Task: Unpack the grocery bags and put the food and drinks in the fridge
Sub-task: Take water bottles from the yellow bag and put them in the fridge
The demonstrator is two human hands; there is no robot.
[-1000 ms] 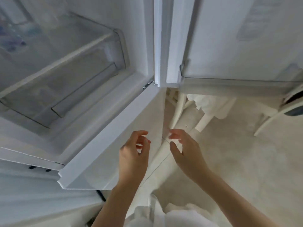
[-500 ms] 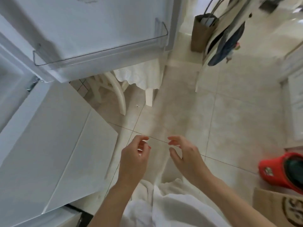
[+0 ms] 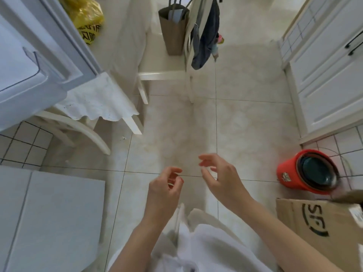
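The open fridge door (image 3: 39, 61) juts in at left, so reaching for the next load means swinging wide of its corner. The tiled floor (image 3: 245, 124) ahead gives room toward the brown paper bag (image 3: 172, 30) on the chair and the yellow bag (image 3: 88, 18) beyond. Both the left hand (image 3: 163, 195) and right hand (image 3: 222, 179) hang empty, fingers loosely curled.

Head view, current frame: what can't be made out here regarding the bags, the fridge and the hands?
- Brown paper bag on the chair: contents hidden by its own walls.
- Yellow plastic bag: partly behind the fridge door; contents unreadable.
- Fridge interior: out of frame at the left edge.
- Cardboard box: cut off by the right and bottom edges.
- Left hand and right hand: loosely curled, apparently empty.
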